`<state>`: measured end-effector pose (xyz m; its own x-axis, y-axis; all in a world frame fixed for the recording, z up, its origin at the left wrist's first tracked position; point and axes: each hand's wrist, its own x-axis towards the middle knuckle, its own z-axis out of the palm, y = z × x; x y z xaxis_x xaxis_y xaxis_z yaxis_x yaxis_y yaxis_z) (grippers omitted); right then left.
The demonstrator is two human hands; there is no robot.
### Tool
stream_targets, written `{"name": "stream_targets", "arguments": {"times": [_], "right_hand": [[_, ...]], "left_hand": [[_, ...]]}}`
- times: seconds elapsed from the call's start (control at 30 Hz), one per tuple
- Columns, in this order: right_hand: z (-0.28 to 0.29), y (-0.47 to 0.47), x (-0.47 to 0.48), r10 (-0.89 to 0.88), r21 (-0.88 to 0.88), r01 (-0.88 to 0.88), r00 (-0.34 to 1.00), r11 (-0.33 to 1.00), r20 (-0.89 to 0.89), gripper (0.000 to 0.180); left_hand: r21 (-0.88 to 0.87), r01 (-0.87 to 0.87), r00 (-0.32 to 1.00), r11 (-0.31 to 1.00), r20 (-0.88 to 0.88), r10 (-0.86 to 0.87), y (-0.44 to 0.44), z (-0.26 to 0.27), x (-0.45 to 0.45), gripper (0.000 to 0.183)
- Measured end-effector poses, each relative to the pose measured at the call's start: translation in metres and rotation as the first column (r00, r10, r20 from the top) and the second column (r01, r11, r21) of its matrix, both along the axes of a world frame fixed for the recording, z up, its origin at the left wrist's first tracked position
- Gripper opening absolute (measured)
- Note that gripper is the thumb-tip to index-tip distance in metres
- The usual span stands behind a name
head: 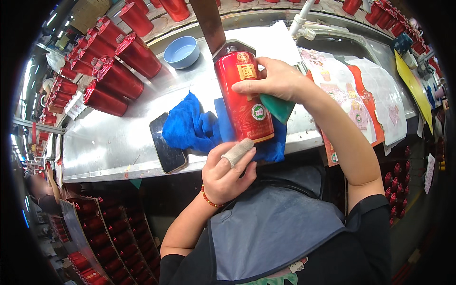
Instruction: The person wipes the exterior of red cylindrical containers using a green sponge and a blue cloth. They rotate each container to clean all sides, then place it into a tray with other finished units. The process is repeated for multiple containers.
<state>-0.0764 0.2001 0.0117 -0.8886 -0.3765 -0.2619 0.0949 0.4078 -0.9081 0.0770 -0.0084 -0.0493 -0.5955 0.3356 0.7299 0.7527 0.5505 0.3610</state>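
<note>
A glossy red bottle (239,92) with gold printing and a round green-and-white emblem lies tilted before me, its base towards me. My right hand (281,80) grips its upper right side, thumb across the front. A green scraper (279,108), seemingly flat, sticks out beneath the same hand. At the bottle's lower edge is my left hand (228,174), fingers curled, one wearing a beige fabric finger sleeve (238,153). Its thumb is hidden, and whether it presses on the base is unclear. Blue cloth (190,124) bunches beside and under the bottle.
A black phone (167,148) lies left of the cloth, near the metal worktop's front edge. Behind stand a blue bowl (181,52) and several red bottles (119,78). A brown upright bar (208,25) meets the bottle's neck. Printed sheets (347,96) overhang the edge at right.
</note>
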Motion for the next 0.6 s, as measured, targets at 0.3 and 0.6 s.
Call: {"name": "stream_targets", "arguments": {"times": [0.3,0.6], "right_hand": [[-0.014,0.006,-0.004,0.058,-0.202,-0.049,0.998,0.978,0.04,0.113],[-0.02,0.026,-0.016,0.106,-0.142,-0.082,0.98,0.986,0.168,0.113]], "left_hand": [[-0.014,0.005,1.0,1.0,0.015,-0.005,0.001,0.004,0.002,0.043],[-0.054,0.027,0.999,0.998,0.037,-0.025,-0.005,0.007,0.002,0.044]]}}
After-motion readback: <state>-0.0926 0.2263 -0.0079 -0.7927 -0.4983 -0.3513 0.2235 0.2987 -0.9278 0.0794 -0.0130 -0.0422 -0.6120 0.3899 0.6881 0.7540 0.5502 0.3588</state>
